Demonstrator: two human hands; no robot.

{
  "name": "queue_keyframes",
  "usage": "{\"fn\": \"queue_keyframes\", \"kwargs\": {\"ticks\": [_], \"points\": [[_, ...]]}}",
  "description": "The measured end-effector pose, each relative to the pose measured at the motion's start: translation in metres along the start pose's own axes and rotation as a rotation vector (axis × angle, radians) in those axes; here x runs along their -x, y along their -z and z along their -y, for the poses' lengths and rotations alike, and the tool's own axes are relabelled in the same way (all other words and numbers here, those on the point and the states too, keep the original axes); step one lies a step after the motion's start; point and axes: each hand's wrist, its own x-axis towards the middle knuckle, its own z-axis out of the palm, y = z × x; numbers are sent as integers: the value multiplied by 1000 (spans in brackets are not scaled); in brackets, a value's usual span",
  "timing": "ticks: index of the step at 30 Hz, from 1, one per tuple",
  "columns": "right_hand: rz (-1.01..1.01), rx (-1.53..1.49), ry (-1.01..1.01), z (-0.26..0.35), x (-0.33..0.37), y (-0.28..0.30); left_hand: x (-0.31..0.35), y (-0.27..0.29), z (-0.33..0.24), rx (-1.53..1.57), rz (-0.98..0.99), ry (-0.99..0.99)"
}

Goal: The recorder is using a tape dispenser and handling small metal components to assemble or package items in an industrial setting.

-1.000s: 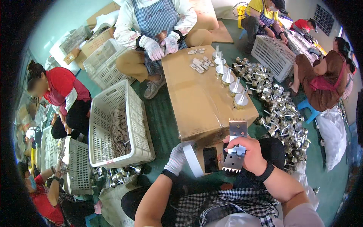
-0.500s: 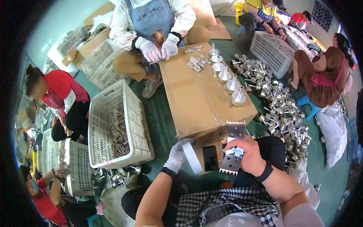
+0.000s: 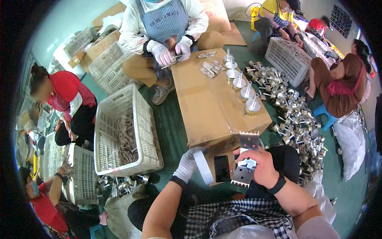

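Toothed metal plates (image 3: pixel 247 158), long axis running 12 to 6 o'clock, sit pinched in the right hand (image 3: pixel 258 169) fingers, while the gloved left hand (image 3: pixel 187 165) at 9 o'clock holds a white strip (image 3: pixel 203 167).

The scene was bright and evenly lit, with soft, faint shadows. Fisheye distortion bent the edges inside a black rim; the far edges blurred slightly.

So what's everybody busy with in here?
People sit on the floor around a cardboard box sorting small metal parts. The camera wearer's right hand holds a flat toothed metal plate, while the gloved left hand holds a white strip. Opposite, a person in an apron handles small pieces. A white basket holds more parts.
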Motion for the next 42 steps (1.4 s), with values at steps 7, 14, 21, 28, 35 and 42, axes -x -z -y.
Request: {"fn": "queue_keyframes", "kwargs": {"ticks": [7, 14, 21, 28, 35, 42], "points": [[12, -11, -20, 0, 2, -1, -2, -1, -6, 61, 31, 71], [40, 14, 13, 0, 0, -3, -2, 5, -1, 10, 45, -2], [43, 31, 42, 3, -2, -1, -7, 9, 0, 22, 78, 24], [62, 9, 26, 4, 0, -3, -7, 10, 1, 70, 12, 63], [58, 29, 26, 4, 0, -2, -2, 4, 2, 37, 28, 15], [66, 22, -89, 19, 7, -26, -10, 20, 10, -175, 78, -68]]}}
